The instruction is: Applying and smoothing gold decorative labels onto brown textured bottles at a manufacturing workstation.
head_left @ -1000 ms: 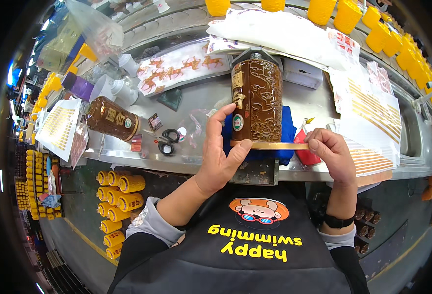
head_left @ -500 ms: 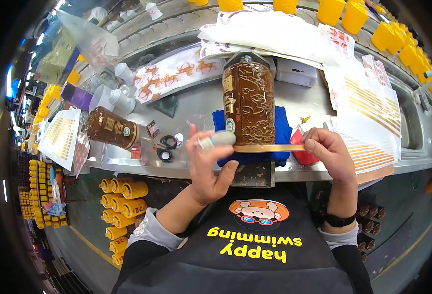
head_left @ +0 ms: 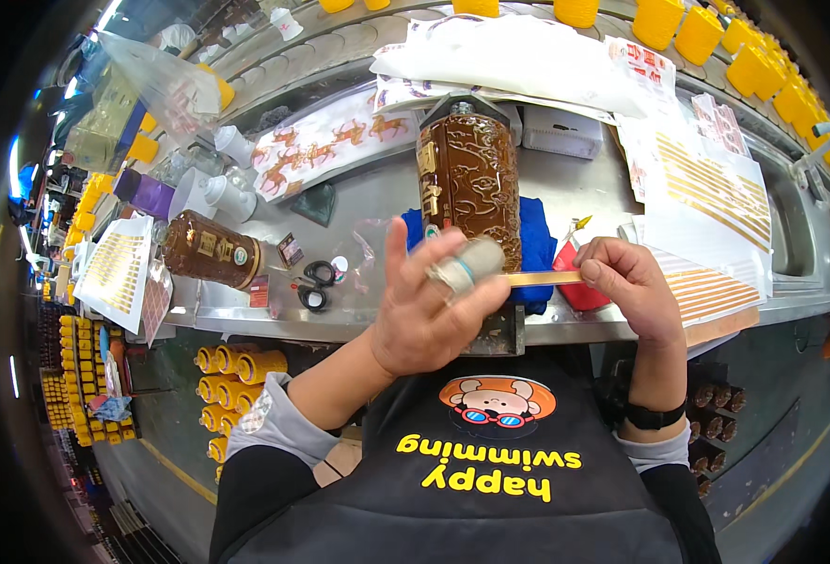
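A glossy brown embossed bottle (head_left: 476, 179) lies on a blue cloth (head_left: 536, 235), its neck pointing away from me. A narrow gold strip (head_left: 545, 278) stretches sideways at the bottle's near end. My right hand (head_left: 633, 289) pinches the strip's right end between thumb and fingers. My left hand (head_left: 424, 320) is over the bottle's lower left, fingers spread and partly blurred, and one finger wears a grey wrapping (head_left: 471, 268). The left thumb reaches the strip's left part; that hand hides the near left of the bottle and the strip's far end.
Black scissors (head_left: 313, 287) and a second brown bottle (head_left: 210, 249) lie to the left. A red item (head_left: 579, 287) is beside my right hand. Sheets of gold strips (head_left: 706, 211) cover the right side, near a sink (head_left: 791, 221). White bags (head_left: 499, 56) lie behind the bottle.
My left hand has swept rightward along the strip, across the bottle's near end. My right hand keeps its pinch almost in place. The view has shifted slightly.
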A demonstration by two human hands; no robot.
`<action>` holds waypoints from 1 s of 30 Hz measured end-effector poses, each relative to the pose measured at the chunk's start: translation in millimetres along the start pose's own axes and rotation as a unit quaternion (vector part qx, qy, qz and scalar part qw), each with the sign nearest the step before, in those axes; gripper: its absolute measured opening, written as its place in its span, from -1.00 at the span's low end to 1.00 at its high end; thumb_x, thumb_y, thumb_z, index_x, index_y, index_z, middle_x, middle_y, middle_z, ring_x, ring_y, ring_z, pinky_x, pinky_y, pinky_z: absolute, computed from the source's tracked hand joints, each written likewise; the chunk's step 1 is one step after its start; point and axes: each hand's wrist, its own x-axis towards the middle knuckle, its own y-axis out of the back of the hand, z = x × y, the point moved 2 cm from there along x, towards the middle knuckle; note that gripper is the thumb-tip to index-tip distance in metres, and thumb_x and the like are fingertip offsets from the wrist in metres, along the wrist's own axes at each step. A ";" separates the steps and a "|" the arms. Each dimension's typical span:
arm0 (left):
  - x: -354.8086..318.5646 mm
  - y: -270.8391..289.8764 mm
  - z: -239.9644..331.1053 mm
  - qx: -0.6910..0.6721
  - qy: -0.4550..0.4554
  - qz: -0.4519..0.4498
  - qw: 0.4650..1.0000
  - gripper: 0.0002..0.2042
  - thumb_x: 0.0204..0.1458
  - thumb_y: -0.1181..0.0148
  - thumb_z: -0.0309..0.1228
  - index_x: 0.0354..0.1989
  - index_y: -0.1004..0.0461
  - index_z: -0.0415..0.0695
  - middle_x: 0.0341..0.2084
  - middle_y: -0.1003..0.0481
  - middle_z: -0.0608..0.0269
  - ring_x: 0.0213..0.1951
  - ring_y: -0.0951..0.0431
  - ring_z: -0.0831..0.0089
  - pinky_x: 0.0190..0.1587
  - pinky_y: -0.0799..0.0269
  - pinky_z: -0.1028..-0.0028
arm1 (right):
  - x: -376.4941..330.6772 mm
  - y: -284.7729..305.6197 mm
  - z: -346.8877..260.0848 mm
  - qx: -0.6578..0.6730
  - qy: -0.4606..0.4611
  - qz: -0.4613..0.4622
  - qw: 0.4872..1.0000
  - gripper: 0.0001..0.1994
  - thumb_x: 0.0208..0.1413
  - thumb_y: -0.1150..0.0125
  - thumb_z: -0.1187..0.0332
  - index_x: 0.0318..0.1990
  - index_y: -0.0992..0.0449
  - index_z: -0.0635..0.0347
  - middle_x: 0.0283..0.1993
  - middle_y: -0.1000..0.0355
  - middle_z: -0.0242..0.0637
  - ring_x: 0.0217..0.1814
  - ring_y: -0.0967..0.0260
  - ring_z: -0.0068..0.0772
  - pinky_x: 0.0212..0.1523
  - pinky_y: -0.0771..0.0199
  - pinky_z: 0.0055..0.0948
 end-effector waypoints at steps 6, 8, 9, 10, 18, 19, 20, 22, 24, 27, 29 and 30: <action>-6.9 -2.6 -10.3 -0.063 0.092 0.048 0.993 -0.50 0.02 -0.35 -0.36 0.13 -0.31 -0.17 0.05 -0.41 -0.03 0.06 -0.43 -0.10 0.37 0.12 -0.19 | -4.1 -5.6 -13.0 0.069 0.047 -0.041 0.996 -0.72 0.19 -0.18 0.37 -0.53 -0.29 0.22 -0.46 -0.29 -0.38 -0.23 -0.23 -0.40 -0.12 -0.27 -0.40; -11.6 0.7 -9.1 -0.072 0.110 0.058 0.990 -0.56 0.04 -0.32 -0.40 0.09 -0.35 -0.14 0.02 -0.44 0.01 0.04 -0.45 -0.04 0.37 0.10 -0.18 | -3.7 -6.9 -17.3 0.066 0.137 -0.059 0.987 -0.72 0.24 -0.18 0.34 -0.49 -0.33 0.24 -0.47 -0.30 -0.40 -0.34 -0.19 -0.53 -0.29 -0.24 -0.52; -13.5 2.4 -7.8 -0.073 0.116 0.057 0.989 -0.59 0.05 -0.31 -0.41 0.08 -0.37 -0.13 0.00 -0.45 0.03 0.03 -0.46 -0.01 0.37 0.09 -0.17 | -4.4 -6.6 -18.9 0.064 0.181 -0.063 0.979 -0.72 0.26 -0.18 0.33 -0.47 -0.35 0.26 -0.48 -0.30 -0.41 -0.40 -0.17 -0.60 -0.38 -0.22 -0.58; -15.0 5.3 -5.6 -0.057 0.090 0.056 0.993 -0.62 0.05 -0.30 -0.43 0.05 -0.40 -0.11 -0.02 -0.47 0.06 0.04 -0.45 0.03 0.37 0.09 -0.17 | -4.5 -6.2 -18.4 0.062 0.180 -0.064 0.980 -0.72 0.26 -0.18 0.33 -0.47 -0.35 0.26 -0.47 -0.30 -0.41 -0.40 -0.17 -0.60 -0.38 -0.22 -0.58; -12.1 12.1 1.4 0.027 -0.021 0.016 0.999 -0.79 -0.08 -0.22 -0.52 -0.25 -0.60 0.02 -0.41 -0.62 0.37 0.09 -0.43 0.29 0.44 0.27 -0.08 | -5.7 -2.0 -2.0 0.068 0.088 -0.038 0.993 -0.73 0.26 -0.19 0.32 -0.46 -0.38 0.26 -0.46 -0.32 -0.45 -0.41 -0.16 -0.64 -0.37 -0.22 -0.57; -9.4 12.4 0.7 0.026 -0.036 0.009 0.999 -0.79 -0.08 -0.22 -0.52 -0.24 -0.60 0.02 -0.41 -0.62 0.37 0.11 -0.42 0.29 0.44 0.27 -0.08 | -4.9 -1.9 -0.7 0.072 0.087 -0.038 0.993 -0.73 0.26 -0.19 0.32 -0.46 -0.38 0.26 -0.46 -0.32 -0.45 -0.41 -0.16 -0.65 -0.38 -0.22 -0.57; -6.4 12.3 0.5 0.027 -0.051 0.001 0.998 -0.78 -0.07 -0.21 -0.52 -0.23 -0.60 0.03 -0.42 -0.63 0.37 0.12 -0.41 0.29 0.44 0.27 -0.08 | -3.8 -1.8 0.2 0.073 0.089 -0.036 0.993 -0.73 0.26 -0.19 0.32 -0.46 -0.38 0.26 -0.45 -0.33 -0.45 -0.41 -0.16 -0.65 -0.38 -0.21 -0.57; -0.3 11.4 1.0 0.021 -0.060 -0.012 0.998 -0.78 -0.05 -0.20 -0.49 -0.20 -0.59 0.03 -0.34 -0.62 0.34 0.15 -0.40 0.27 0.44 0.27 -0.09 | -2.1 -2.5 1.1 0.073 0.089 -0.033 0.993 -0.73 0.26 -0.19 0.32 -0.45 -0.39 0.26 -0.45 -0.33 -0.45 -0.41 -0.16 -0.66 -0.39 -0.21 -0.58; 4.6 6.2 2.8 0.019 -0.043 -0.016 0.999 -0.76 -0.04 -0.21 -0.48 -0.15 -0.56 0.03 -0.24 -0.60 0.30 0.17 -0.40 0.23 0.43 0.26 -0.10 | -1.5 -3.6 0.4 0.068 0.097 -0.029 0.993 -0.74 0.26 -0.19 0.32 -0.45 -0.40 0.26 -0.45 -0.33 -0.45 -0.42 -0.17 -0.67 -0.39 -0.21 -0.59; 6.6 -3.1 -1.4 0.015 0.048 -0.022 0.998 -0.57 -0.05 -0.32 -0.45 0.05 -0.41 -0.01 0.05 -0.48 0.11 0.15 -0.43 0.10 0.41 0.21 -0.15 | -2.0 -5.4 -1.9 0.087 0.066 -0.032 0.993 -0.74 0.26 -0.19 0.31 -0.45 -0.40 0.25 -0.45 -0.33 -0.44 -0.45 -0.17 -0.68 -0.44 -0.21 -0.61; 2.5 -2.5 -7.0 -0.031 0.062 0.015 0.997 -0.51 -0.05 -0.36 -0.43 0.10 -0.36 -0.06 0.04 -0.47 0.06 0.13 -0.45 0.04 0.39 0.16 -0.17 | -2.6 -7.2 -3.3 0.087 0.024 -0.032 0.995 -0.71 0.23 -0.19 0.31 -0.50 -0.32 0.21 -0.47 -0.28 -0.42 -0.34 -0.20 -0.53 -0.27 -0.23 -0.52; -0.9 -1.2 -10.6 -0.051 0.073 0.026 0.996 -0.48 -0.05 -0.38 -0.42 0.13 -0.34 -0.08 0.04 -0.47 0.03 0.12 -0.45 0.01 0.39 0.13 -0.17 | -3.0 -8.1 -4.0 0.088 0.005 -0.033 0.996 -0.69 0.22 -0.19 0.31 -0.53 -0.28 0.19 -0.47 -0.25 -0.40 -0.28 -0.21 -0.46 -0.18 -0.24 -0.47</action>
